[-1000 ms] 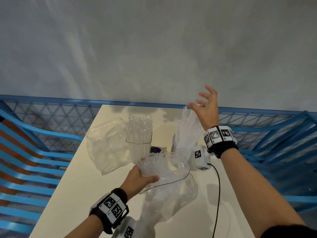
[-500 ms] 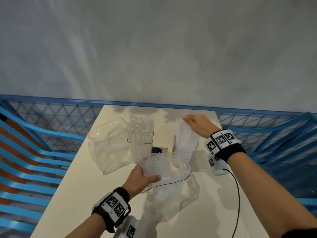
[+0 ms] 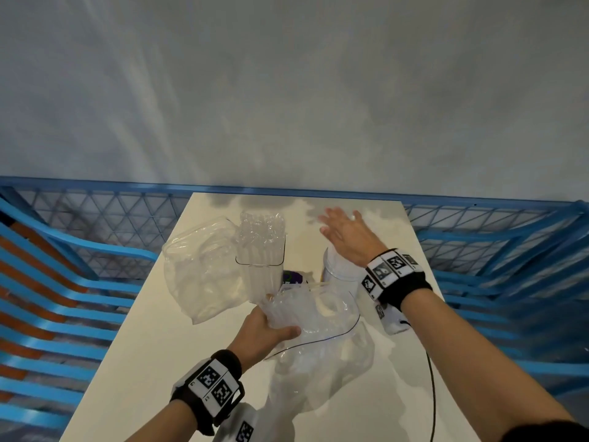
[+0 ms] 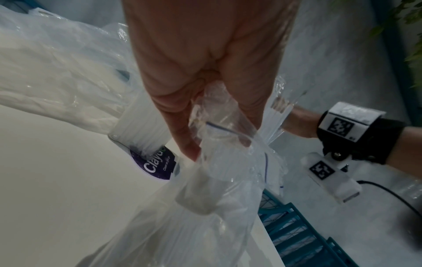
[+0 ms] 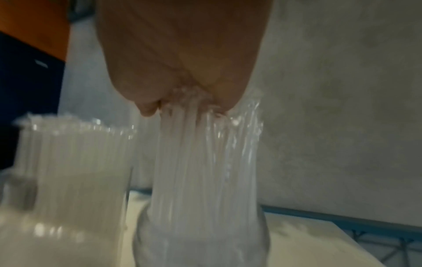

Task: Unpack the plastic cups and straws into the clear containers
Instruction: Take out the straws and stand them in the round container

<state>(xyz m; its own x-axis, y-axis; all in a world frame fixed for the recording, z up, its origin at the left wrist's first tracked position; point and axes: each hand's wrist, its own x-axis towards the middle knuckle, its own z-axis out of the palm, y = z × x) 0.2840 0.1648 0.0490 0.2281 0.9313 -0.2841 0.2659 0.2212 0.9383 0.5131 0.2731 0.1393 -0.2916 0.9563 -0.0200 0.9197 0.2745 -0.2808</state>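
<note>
My left hand grips the rim of a clear zip bag held open above the table; in the left wrist view the fingers pinch the bag film, and a clear cup shows inside it. My right hand lies flat, fingers straight, on the tops of the clear straws standing in the round clear container. A square clear container, packed with clear plastic pieces, stands to its left.
A crumpled empty plastic bag leans against the square container's left side. A purple-labelled item lies between the containers. The white table is narrow, with blue mesh railing on both sides and behind. A black cable trails from my right wrist.
My right hand came down from above the straws and now rests flat on their tops; the bundle sits lower in the round container. My left hand kept hold of the bag.
</note>
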